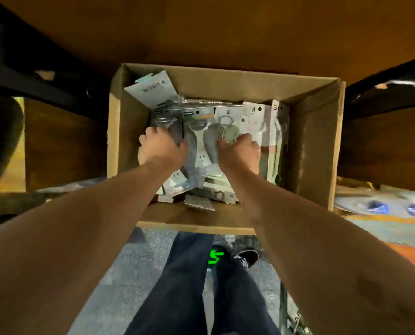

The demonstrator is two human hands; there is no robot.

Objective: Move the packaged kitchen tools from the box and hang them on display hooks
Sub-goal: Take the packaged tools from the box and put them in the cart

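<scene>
One camera on this, worn on the person's head, facing forward and tipped steeply down. It's a wide-angle lens, so both forearms come in huge from the bottom corners and taper to the left hand (161, 147) and right hand (239, 153) at mid-frame. The view sits near the open cardboard box (317, 146) and looks straight down into it, onto the packaged tools (201, 141). Directly beneath the lens are the person's own legs (177, 286), a shoe (246, 257) and the speckled floor (129, 274). The outer edges bend and blur, and a dim brown panel (226, 32) fills the top.
</scene>
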